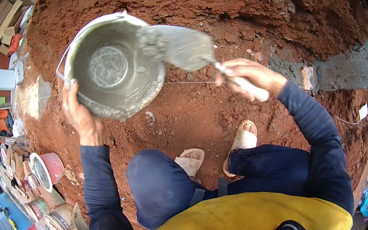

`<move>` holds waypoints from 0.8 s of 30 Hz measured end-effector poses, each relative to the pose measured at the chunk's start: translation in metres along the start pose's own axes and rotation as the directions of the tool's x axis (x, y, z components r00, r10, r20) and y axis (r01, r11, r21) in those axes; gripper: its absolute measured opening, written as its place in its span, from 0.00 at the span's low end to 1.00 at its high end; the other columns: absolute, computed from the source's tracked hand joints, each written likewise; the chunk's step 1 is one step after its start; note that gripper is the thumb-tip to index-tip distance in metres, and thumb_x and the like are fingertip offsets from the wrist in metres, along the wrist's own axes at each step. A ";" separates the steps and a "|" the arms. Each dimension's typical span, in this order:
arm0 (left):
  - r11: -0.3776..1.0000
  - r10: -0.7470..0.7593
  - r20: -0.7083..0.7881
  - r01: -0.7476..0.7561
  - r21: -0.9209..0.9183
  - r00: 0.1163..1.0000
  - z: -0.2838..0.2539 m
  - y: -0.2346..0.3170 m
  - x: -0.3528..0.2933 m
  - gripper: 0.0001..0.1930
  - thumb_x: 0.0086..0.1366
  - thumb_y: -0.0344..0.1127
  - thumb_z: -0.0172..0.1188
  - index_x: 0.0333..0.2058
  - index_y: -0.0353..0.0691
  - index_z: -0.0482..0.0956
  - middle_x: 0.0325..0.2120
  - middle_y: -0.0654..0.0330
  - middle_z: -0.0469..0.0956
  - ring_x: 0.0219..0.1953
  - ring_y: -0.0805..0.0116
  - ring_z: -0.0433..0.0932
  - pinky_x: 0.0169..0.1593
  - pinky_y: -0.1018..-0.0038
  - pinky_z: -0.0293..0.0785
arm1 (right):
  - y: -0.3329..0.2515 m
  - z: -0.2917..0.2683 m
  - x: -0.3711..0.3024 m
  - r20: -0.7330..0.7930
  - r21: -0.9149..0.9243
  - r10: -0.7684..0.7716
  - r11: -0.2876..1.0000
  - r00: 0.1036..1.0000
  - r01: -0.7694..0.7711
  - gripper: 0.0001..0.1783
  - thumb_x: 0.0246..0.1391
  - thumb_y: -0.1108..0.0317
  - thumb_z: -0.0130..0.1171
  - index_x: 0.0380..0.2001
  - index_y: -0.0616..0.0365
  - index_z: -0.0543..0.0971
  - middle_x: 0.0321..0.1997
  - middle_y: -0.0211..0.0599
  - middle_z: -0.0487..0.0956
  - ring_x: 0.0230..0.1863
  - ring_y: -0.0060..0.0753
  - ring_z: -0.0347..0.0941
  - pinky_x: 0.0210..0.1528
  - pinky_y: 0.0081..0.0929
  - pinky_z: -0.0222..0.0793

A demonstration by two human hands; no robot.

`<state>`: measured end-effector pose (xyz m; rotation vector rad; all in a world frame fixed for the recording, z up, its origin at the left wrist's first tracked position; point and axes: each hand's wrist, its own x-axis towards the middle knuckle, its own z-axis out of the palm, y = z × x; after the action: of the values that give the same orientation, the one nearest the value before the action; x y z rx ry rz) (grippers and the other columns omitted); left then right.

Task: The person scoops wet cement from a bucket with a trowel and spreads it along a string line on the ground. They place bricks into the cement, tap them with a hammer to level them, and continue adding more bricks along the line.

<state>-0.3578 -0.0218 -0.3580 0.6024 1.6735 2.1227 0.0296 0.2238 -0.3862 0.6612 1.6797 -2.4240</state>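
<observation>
Far left, well apart: red bucket [49,168] tipped on its side among stacked tiles and clutter [16,162]. Not involved.

Left hand [81,116] clamped on near rim of grey metal bucket [111,68], fingers wrapped over the edge, thumb outside. Bucket held off the ground, tilted, mouth facing the camera. Inside nearly scraped out: thin grey mortar film on the walls, bare round bottom showing, wet mortar clinging along the lower lip. Wire handle [61,68] hanging loose at the left side.

Trowel [181,44] with blade loaded with grey mortar, blade tip resting over bucket's right rim, partly inside. Taut string line [189,83] crossing behind, just below the bucket.

Right hand [247,78] closed in a fist around the white trowel handle, knuckles up.

Below: red loose soil [193,113], two feet in pale sandals [219,150], squatting pose. Far right: grey block wall course [342,71], mortar joint visible, one brick face near it.

Step, as judged: scraping last mortar out of bucket onto blade. Near end of this batch. Next move likely calls for keeping blade level so load stays on, steady tilt on bucket, clear swing past string line without snagging it.
</observation>
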 end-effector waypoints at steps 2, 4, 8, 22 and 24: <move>0.998 -0.056 -0.150 0.058 0.008 0.987 -0.055 -0.001 -0.011 0.22 0.73 0.42 0.62 0.60 0.36 0.78 0.54 0.57 0.81 0.56 0.64 0.79 0.62 0.65 0.75 | 0.022 -0.046 -0.036 -0.174 -0.272 0.011 0.961 0.985 -0.059 0.27 0.74 0.44 0.52 0.54 0.58 0.80 0.20 0.24 0.74 0.14 0.19 0.70 0.16 0.22 0.71; 0.989 -0.135 -0.382 0.146 -0.002 0.914 -0.108 0.004 -0.035 0.19 0.73 0.40 0.62 0.58 0.36 0.79 0.54 0.57 0.80 0.56 0.64 0.79 0.64 0.64 0.75 | 0.046 -0.081 -0.059 -0.344 -0.867 -0.253 0.455 0.904 -0.203 0.26 0.74 0.43 0.53 0.52 0.57 0.78 0.22 0.31 0.78 0.18 0.26 0.75 0.22 0.31 0.76; 0.968 -0.194 -0.580 0.249 0.016 0.791 -0.186 0.051 -0.110 0.18 0.71 0.36 0.62 0.57 0.36 0.79 0.54 0.59 0.81 0.57 0.64 0.78 0.63 0.65 0.73 | 0.041 -0.102 -0.120 -0.752 -0.653 -0.186 0.079 0.632 -0.753 0.23 0.73 0.44 0.53 0.49 0.55 0.72 0.29 0.42 0.84 0.26 0.39 0.82 0.29 0.40 0.80; 0.885 -0.298 -0.901 0.446 -0.136 0.316 -0.273 0.283 -0.201 0.18 0.66 0.33 0.64 0.54 0.45 0.81 0.43 0.65 0.83 0.42 0.66 0.82 0.45 0.67 0.78 | -0.081 0.028 -0.179 -0.730 -0.187 0.438 0.610 0.524 -0.770 0.24 0.67 0.56 0.64 0.57 0.62 0.75 0.31 0.41 0.83 0.29 0.38 0.82 0.31 0.37 0.76; 0.923 -0.314 -0.888 0.326 -0.203 0.337 -0.286 0.307 -0.175 0.16 0.68 0.33 0.62 0.53 0.47 0.81 0.45 0.64 0.83 0.46 0.63 0.81 0.47 0.60 0.80 | -0.080 0.074 -0.148 -0.704 -0.161 0.423 0.687 0.570 -0.708 0.21 0.68 0.58 0.64 0.56 0.59 0.76 0.21 0.28 0.74 0.16 0.26 0.70 0.19 0.31 0.67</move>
<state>-0.3735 -0.4173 -0.1347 -1.1118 2.0147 2.2089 0.1145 0.1647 -0.2344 1.7457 1.6912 -1.3414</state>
